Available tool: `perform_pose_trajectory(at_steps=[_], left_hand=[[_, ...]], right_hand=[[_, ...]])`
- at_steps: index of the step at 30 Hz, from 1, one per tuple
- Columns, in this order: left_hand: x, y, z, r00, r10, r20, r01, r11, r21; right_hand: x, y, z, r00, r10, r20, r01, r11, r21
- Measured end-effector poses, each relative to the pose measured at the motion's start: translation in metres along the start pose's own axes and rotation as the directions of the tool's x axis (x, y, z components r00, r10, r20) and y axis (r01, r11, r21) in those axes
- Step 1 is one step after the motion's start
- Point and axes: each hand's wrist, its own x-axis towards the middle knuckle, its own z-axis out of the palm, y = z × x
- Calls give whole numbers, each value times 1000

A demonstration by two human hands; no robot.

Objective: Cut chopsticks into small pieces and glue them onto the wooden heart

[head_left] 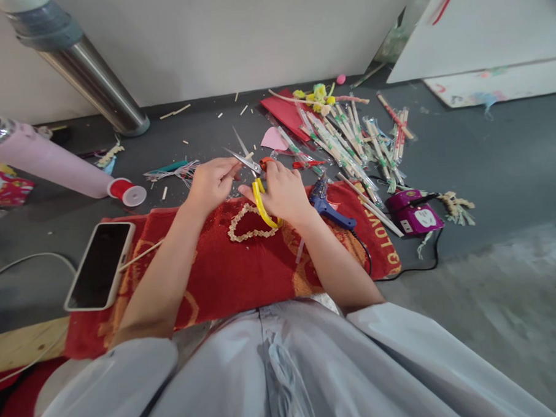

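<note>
Two scissor blades (247,161) beyond right grip (286,193)

Scissors (254,166) w/ shiny met. blades (245,161), smooth plas. handle (259,200)

At the left lies a phone (100,266) with a dark screen (96,273). Farther back, the desk (492,162) carries a pink bottle (55,160) and, beyond it, a steel cylinder (93,87).

The right hand (285,193) holds yellow-handled scissors (259,197), blades parted, near the left hand (212,182), whose fingers seem to pinch something too small to make out. Below, a knobbly pale loop (235,226) lies on a red towel (244,271).
</note>
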Motion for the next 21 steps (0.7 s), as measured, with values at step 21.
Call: perform_pose_trajectory(at_steps=[21], left_hand=[[-6, -6, 11, 999, 4, -53, 2, 993, 114]], right_hand=[[2, -10, -2, 997, 67, 48, -67, 998, -12]])
